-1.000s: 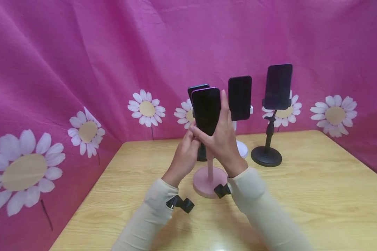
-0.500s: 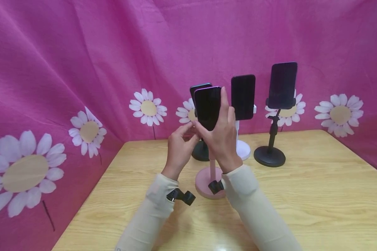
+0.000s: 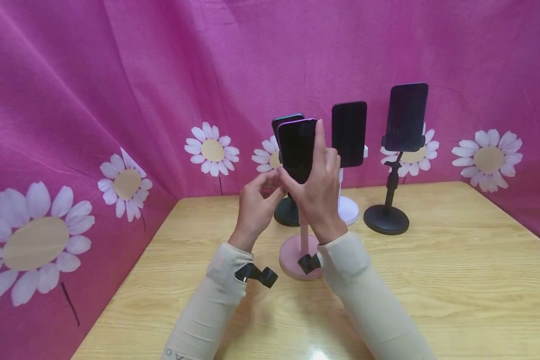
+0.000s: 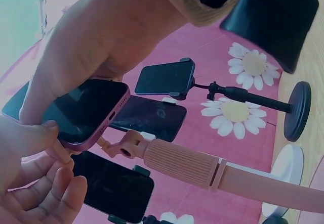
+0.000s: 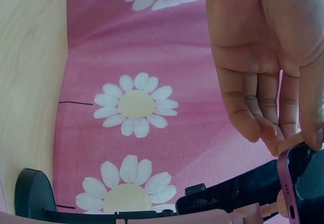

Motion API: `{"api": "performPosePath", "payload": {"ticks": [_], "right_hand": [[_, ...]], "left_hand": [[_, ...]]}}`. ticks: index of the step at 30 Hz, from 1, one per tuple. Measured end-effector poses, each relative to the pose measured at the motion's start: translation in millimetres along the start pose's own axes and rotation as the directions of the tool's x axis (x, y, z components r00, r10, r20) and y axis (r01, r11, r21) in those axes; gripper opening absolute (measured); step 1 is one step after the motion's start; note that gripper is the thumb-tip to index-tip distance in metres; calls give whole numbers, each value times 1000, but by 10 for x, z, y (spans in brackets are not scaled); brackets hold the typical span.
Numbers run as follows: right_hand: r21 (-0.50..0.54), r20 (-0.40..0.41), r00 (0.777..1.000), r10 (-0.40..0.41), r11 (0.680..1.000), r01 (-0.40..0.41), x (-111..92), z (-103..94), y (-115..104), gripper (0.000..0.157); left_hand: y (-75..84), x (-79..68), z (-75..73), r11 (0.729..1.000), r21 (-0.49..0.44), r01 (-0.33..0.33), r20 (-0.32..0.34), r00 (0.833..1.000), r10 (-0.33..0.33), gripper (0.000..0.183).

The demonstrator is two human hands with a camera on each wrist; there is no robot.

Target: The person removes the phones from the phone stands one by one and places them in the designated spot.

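Head view: the right hand (image 3: 321, 195) grips a purple-edged phone (image 3: 297, 150), thumb across the lower front and index finger straight up along the right edge. The left hand (image 3: 257, 207) pinches the same phone at its lower left edge between thumb and index finger, as the right wrist view shows, its other fingers loosely bent. The phone stands upright, dark screen toward the person, directly above a pink stand (image 3: 292, 257) whose jointed neck runs up behind it; the holding part is hidden. Just behind, partly covered, is a teal-edged phone (image 3: 288, 118) over a black base (image 3: 287, 216). Farther right, a black phone (image 3: 349, 134) sits on a white stand (image 3: 348, 212), and another phone (image 3: 406, 117) on a tall black stand (image 3: 386, 221). All stand on a wooden table (image 3: 454, 270) before a pink daisy-print cloth (image 3: 252, 50).
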State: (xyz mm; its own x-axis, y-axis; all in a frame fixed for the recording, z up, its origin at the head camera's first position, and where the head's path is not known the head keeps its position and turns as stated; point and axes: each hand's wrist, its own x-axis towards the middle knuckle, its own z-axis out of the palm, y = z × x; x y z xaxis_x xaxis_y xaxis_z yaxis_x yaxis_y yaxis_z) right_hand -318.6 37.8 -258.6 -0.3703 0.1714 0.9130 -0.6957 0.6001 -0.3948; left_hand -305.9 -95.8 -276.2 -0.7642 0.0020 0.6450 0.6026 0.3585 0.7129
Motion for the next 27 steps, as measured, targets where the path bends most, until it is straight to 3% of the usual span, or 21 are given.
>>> {"api": "performPosePath", "payload": {"ticks": [13,21,27], "right_hand": [[13,-12,1000,-19,1000,19,27,6,-14,101],[19,8,1000,-2,1000,2,11,-19,-10,102],[61,36,999,24,998,-27,5,-52,-10,102]], "left_hand": [[16,5,-72,1000,27,-10,-31,999,11,29],[9,3,-119,999,35,16,9,1000,-16,29],[-13,2,-106,999,32,7,4,1000,-7,28]]}}
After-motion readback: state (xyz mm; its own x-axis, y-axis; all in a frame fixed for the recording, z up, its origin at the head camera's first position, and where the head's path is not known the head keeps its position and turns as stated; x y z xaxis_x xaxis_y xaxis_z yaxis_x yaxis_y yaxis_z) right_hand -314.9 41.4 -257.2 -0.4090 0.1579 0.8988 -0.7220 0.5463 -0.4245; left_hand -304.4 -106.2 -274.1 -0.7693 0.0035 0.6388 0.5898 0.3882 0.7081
